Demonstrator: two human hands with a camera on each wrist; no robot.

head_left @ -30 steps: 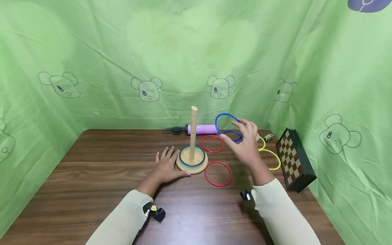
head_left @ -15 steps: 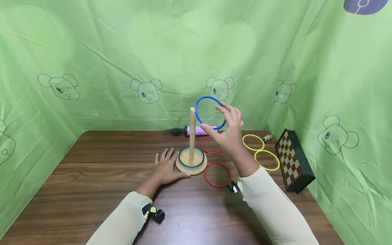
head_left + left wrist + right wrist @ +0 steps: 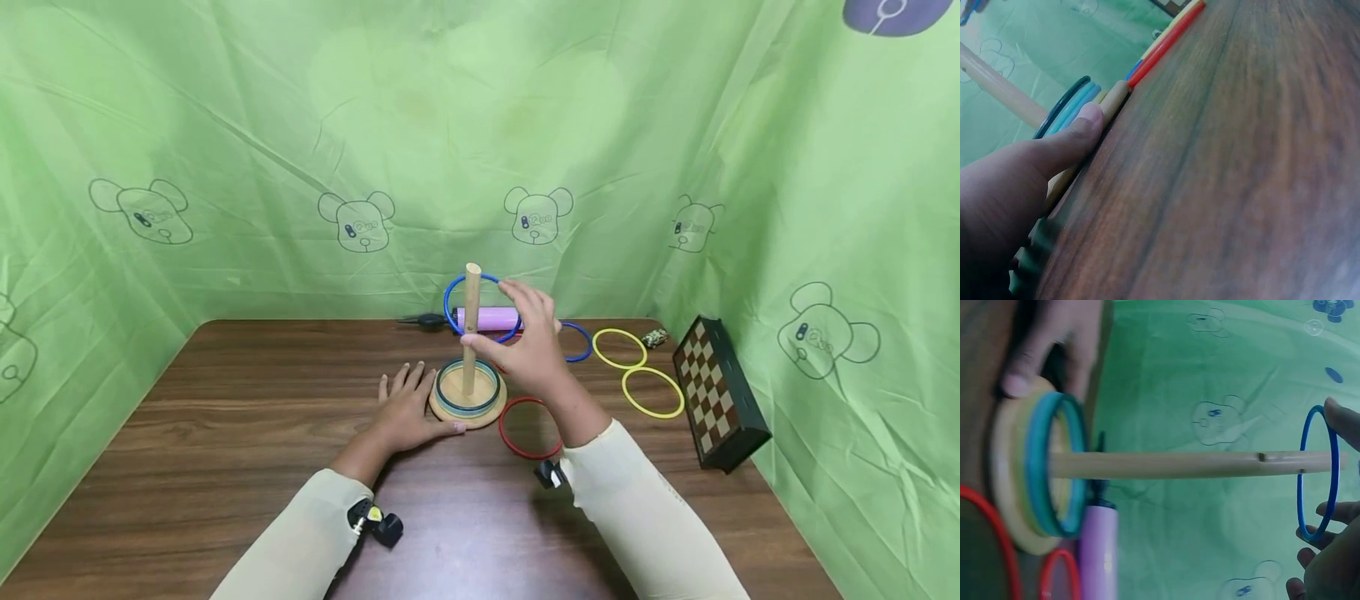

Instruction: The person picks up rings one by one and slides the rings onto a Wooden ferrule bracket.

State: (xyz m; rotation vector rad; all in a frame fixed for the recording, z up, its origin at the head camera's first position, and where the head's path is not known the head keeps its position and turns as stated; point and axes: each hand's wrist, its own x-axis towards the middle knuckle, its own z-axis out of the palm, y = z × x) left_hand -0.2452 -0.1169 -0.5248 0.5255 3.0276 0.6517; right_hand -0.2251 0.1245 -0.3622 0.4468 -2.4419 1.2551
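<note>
A wooden peg (image 3: 470, 333) stands upright on a round wooden base (image 3: 498, 408). Stacked rings (image 3: 1038, 462), dark teal and lighter blue on top, lie around the peg's foot. In the head view my right hand (image 3: 531, 346) pinches a blue ring (image 3: 447, 304) between thumb and fingers. The right wrist view shows this ring (image 3: 1336, 456) encircling the peg near its top. My left hand (image 3: 408, 412) lies on the table at the base's left side, fingers spread and straight. Its thumb (image 3: 1088, 119) presses the base's edge.
Red rings (image 3: 530, 457) lie right of the base, one mostly hidden by my right hand. Another blue ring (image 3: 588, 343) and two yellow rings (image 3: 652, 417) lie farther right. A purple hand pump (image 3: 501, 317) is behind the peg; a chessboard box (image 3: 720, 396) stands at the right edge.
My right hand has carried the blue ring leftward from the table's right side, raised it, then lowered it over the peg's top. My left hand has stayed at the base.
</note>
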